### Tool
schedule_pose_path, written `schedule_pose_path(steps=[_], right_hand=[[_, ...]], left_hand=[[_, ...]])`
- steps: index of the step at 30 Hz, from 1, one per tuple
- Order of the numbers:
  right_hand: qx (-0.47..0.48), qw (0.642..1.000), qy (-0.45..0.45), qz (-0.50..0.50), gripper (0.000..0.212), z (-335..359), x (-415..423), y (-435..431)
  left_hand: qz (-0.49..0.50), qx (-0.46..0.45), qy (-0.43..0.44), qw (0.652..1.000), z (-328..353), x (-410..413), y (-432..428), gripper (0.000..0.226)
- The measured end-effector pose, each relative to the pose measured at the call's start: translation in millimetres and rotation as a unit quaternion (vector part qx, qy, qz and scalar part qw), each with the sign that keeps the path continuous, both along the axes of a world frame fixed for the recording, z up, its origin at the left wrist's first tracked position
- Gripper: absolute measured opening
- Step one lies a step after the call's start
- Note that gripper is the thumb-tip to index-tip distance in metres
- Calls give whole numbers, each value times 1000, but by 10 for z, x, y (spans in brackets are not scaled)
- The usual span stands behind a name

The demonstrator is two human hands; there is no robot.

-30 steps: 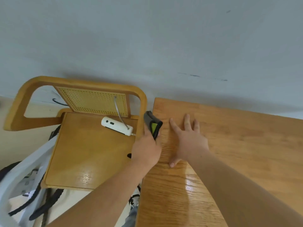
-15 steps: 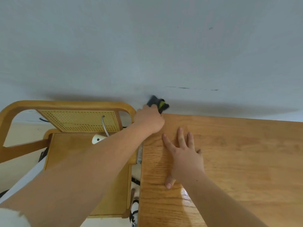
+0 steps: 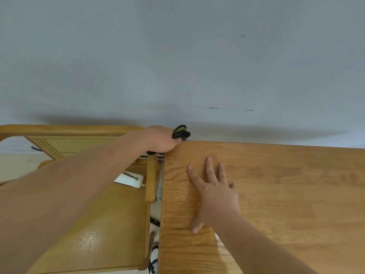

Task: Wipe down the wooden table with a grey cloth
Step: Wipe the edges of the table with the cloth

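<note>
At the far left corner of the wooden table (image 3: 276, 194), against the pale wall (image 3: 177, 56): one dark grey cloth (image 3: 181, 132) with a yellow-green patch, bunched, held in the left hand (image 3: 161, 139). Fingers of that hand closed around the cloth, most of it hidden in the fist, a small fold showing beyond the knuckles just at the table's back edge. Right hand (image 3: 216, 194): laid flat, palm down, on the tabletop nearer the person, fingers spread apart and extended, thumb pointing back along the table's left edge; holds nothing. Tabletop: light oak grain, a glossy reflection beside the right forearm. Left of the table, just beside it: one wooden chair (image 3: 98, 224) with a curved top rail and woven cane back panel (image 3: 75, 145). On the chair seat: one white device (image 3: 131, 180) with a thin metal stem, partly hidden by the left forearm.
</note>
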State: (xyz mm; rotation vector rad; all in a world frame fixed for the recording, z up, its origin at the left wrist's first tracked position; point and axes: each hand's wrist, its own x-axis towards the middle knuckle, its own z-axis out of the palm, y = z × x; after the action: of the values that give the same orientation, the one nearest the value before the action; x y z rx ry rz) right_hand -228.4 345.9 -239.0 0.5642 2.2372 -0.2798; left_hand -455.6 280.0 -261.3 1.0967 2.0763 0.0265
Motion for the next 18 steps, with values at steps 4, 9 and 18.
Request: schedule_pose_path(steps=[4,9,18], right_hand=[[8,1000,9,17,165,-12,10,17],[-8,998,42,47,161,-6,100,64],[-42,991,128,5,119,371,545,1423]], left_hand=[[8,30,13,999,15,230,290,38],[7,152,-4,988,89,773,665,34],[93,12,175,980,-77,716,393,41]])
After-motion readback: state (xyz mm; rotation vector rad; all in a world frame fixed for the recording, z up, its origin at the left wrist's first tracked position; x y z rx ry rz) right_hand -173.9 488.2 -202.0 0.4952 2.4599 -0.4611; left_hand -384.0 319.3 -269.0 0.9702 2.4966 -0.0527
